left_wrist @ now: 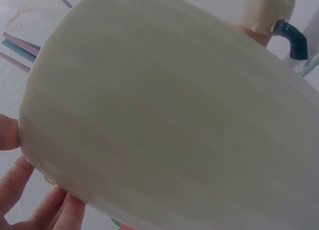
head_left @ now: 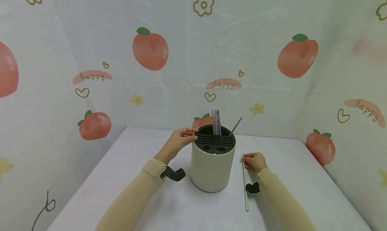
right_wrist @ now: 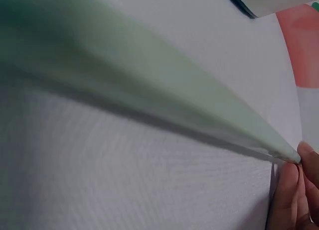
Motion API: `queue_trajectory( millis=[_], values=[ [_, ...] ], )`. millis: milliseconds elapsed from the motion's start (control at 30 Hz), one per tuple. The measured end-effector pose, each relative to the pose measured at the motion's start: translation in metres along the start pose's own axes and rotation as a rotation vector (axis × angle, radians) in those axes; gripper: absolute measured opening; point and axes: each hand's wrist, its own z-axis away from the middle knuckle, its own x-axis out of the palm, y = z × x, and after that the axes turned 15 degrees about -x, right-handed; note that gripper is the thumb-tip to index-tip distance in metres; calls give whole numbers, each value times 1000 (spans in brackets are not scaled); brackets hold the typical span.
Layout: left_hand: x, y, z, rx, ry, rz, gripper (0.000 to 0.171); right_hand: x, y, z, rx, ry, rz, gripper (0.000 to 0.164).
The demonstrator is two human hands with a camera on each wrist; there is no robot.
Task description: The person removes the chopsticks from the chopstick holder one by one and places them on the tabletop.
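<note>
A cream cylindrical utensil holder [head_left: 211,172] with a black slotted insert [head_left: 214,147] stands upright on the table. Its left rim is held by my left hand [head_left: 176,143], thumb toward the front and fingers along the edge, as the left wrist view shows. Several thin chopsticks [head_left: 216,123] rise from the rear opening, and a grey one [head_left: 235,126] leans right. To the right of the holder, my right hand [head_left: 255,161] pinches the far end of a pale green chopstick [head_left: 245,190] between thumb and fingers. This chopstick points toward me, low over the white table.
The white tabletop [head_left: 290,184] reaches back to a white curtain [head_left: 181,90] printed with peaches. Dark wrist cameras [head_left: 173,174] sit on both forearms; the right one [head_left: 252,187] is close beside the green chopstick.
</note>
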Motion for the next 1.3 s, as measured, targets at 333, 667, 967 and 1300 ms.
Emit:
queue_trajectory(
  millis=[333, 667, 967, 1300],
  values=[
    [1, 2, 0, -21, -5, 20, 36, 5, -1, -2, 25, -5, 104, 30],
    [1, 1, 1, -18, -9, 14, 35, 4, -1, -2, 33, -4, 110, 33],
    [1, 1, 2, -20, -4, 17, 34, -8, -36, 3, -62, -46, -64, 45],
    [0, 0, 0, -22, -16, 23, 36, -15, -133, 20, -456, -97, -556, 18]
  ],
)
